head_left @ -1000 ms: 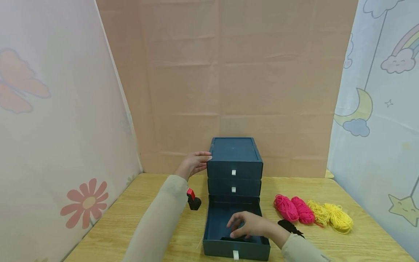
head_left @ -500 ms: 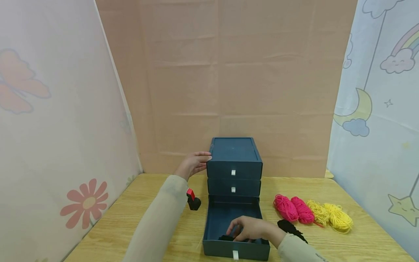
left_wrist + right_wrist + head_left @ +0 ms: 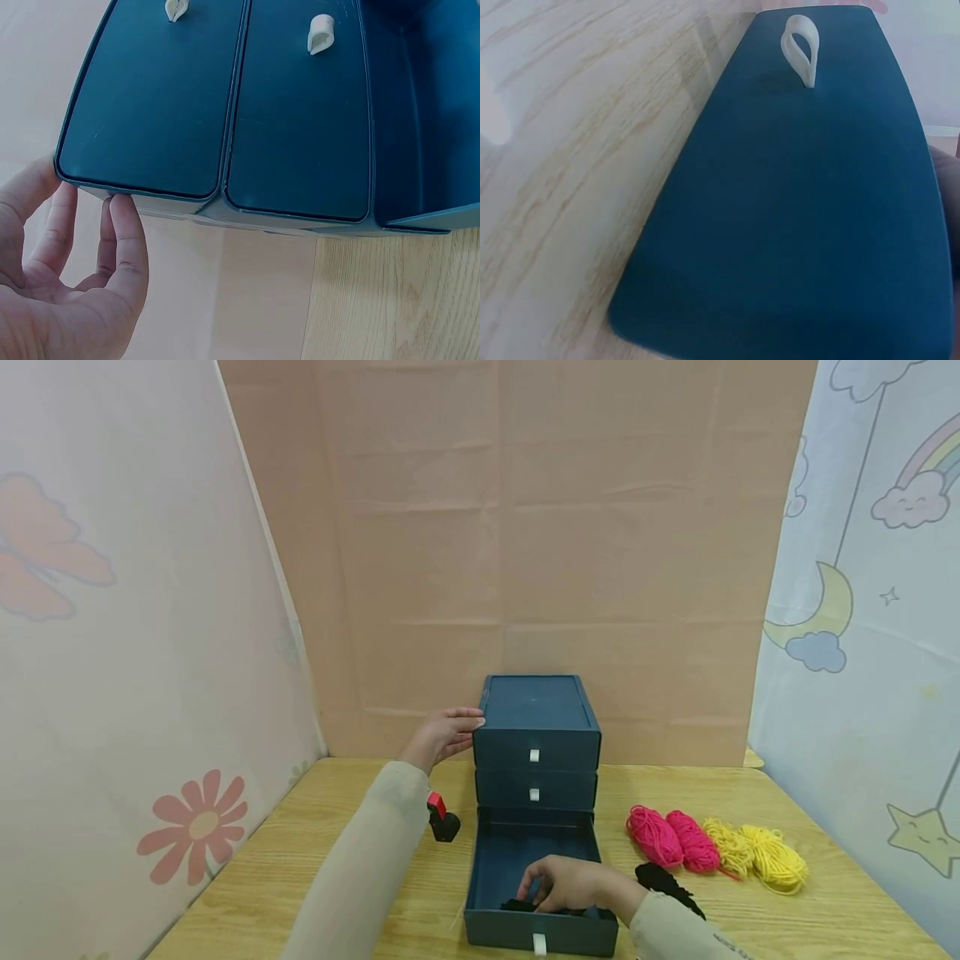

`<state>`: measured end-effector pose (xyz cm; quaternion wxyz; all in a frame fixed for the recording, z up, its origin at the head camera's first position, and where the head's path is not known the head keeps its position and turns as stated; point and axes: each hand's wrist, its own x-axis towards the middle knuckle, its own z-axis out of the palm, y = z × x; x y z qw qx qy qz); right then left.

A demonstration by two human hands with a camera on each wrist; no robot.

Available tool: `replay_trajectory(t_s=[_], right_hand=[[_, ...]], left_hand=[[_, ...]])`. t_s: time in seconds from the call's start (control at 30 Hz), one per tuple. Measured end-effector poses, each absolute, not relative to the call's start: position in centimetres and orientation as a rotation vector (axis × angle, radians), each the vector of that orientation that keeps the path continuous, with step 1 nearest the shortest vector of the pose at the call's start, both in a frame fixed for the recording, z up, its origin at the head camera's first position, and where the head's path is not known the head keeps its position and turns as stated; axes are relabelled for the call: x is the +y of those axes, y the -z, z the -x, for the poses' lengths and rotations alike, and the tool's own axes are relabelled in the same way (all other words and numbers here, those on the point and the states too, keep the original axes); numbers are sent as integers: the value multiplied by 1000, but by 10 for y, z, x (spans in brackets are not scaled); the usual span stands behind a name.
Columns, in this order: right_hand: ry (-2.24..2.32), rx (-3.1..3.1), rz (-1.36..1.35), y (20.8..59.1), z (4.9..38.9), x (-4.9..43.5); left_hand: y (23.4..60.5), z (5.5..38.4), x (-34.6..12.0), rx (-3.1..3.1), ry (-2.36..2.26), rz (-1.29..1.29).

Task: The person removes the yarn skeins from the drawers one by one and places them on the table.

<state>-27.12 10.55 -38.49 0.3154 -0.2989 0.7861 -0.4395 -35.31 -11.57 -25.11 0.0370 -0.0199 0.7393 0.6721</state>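
A dark blue drawer cabinet (image 3: 536, 702) stands on the table, its bottom drawer (image 3: 502, 852) pulled out. My left hand (image 3: 442, 737) touches the cabinet's upper left edge; the left wrist view shows the fingertips (image 3: 127, 217) against its side. My right hand (image 3: 573, 883) reaches into the open drawer with bent fingers, holding a black, yarn-like bundle (image 3: 517, 905) low behind the drawer front. Part of that bundle is hidden by the hand and the front panel. In the right wrist view, the drawer front (image 3: 795, 210) with its white pull tab (image 3: 801, 49) covers most of the hand.
Right of the drawer lie a black fuzzy bundle (image 3: 667, 889), pink yarn skeins (image 3: 656, 837) and yellow yarn skeins (image 3: 778, 860). A black and red object (image 3: 444, 822) is beside the left forearm. The two upper drawers (image 3: 537, 750) are closed. A beige backdrop (image 3: 525, 527) rises behind.
My right hand has lowered slightly into the drawer, its fingers now down at the black bundle. The left hand stays at the cabinet's edge.
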Motion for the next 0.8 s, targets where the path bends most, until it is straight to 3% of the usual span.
replay_trajectory(t_s=[0.8], right_hand=[[1652,2142,708,347,270,150]], left_hand=[[251,352,-118,2280,-2035,31]])
